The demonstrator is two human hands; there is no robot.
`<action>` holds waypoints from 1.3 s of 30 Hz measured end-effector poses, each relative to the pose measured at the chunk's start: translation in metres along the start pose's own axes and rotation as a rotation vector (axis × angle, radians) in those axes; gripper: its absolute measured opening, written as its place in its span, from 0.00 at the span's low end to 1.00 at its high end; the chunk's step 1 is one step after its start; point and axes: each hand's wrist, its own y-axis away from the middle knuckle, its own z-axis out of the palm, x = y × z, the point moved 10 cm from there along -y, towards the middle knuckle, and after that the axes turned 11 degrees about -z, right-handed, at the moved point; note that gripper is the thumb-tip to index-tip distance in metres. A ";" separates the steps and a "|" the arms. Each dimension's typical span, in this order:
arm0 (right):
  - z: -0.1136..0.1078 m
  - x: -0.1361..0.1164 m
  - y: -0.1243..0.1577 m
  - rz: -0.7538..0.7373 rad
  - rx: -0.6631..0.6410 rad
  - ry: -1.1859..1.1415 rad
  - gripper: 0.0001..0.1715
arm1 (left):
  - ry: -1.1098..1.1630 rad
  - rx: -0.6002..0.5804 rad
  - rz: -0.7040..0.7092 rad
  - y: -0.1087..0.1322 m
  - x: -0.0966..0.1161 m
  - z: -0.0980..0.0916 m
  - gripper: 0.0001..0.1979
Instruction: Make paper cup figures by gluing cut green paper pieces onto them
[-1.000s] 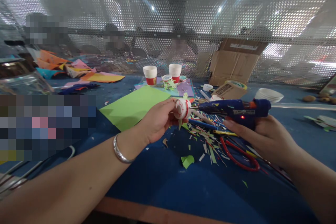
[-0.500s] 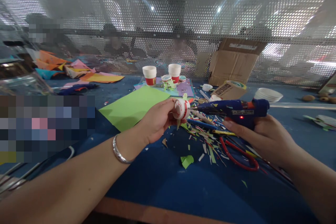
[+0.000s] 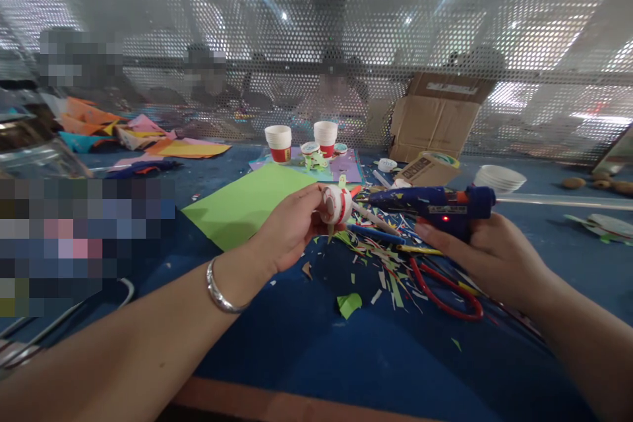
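Observation:
My left hand [image 3: 294, 227], with a silver bangle at its wrist, pinches a small white paper-cup craft piece [image 3: 337, 204]. Red lines mark the piece, and green paper bits stick out at its top and bottom. A blue hot glue gun [image 3: 420, 201] is gripped in my right hand [image 3: 487, 257], its red light lit and a clear glue stick [image 3: 558, 202] reaching out of its back. The nozzle points left at the cup piece, very close to its right side; whether they touch, I cannot tell. Below the gun lie paper scraps [image 3: 386, 264] and red-handled scissors [image 3: 448, 308].
Green paper [image 3: 247, 201] lies left of centre. Stacked paper cups [image 3: 278, 144] and a green-legged cup craft [image 3: 314, 157] stand behind. An open cardboard box [image 3: 430, 122] is at the back right, with white bowls [image 3: 499, 179] nearer. A perforated screen [image 3: 297, 33] rises behind the table; people sit beyond it.
The glue gun's nozzle has drawn back slightly from the cup piece. The cup piece has turned a little in my left hand. The whole view has shifted slightly.

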 end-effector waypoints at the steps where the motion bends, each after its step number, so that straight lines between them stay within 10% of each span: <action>1: 0.002 -0.001 0.000 -0.010 -0.012 0.001 0.22 | 0.011 0.002 -0.011 0.000 -0.001 0.000 0.16; 12: 0.003 -0.018 0.000 -0.158 -0.019 0.038 0.20 | 0.305 0.209 -0.265 -0.002 -0.024 -0.015 0.11; 39: 0.001 -0.037 0.002 -0.284 0.006 0.207 0.25 | 0.304 0.155 -0.280 0.000 -0.028 -0.007 0.13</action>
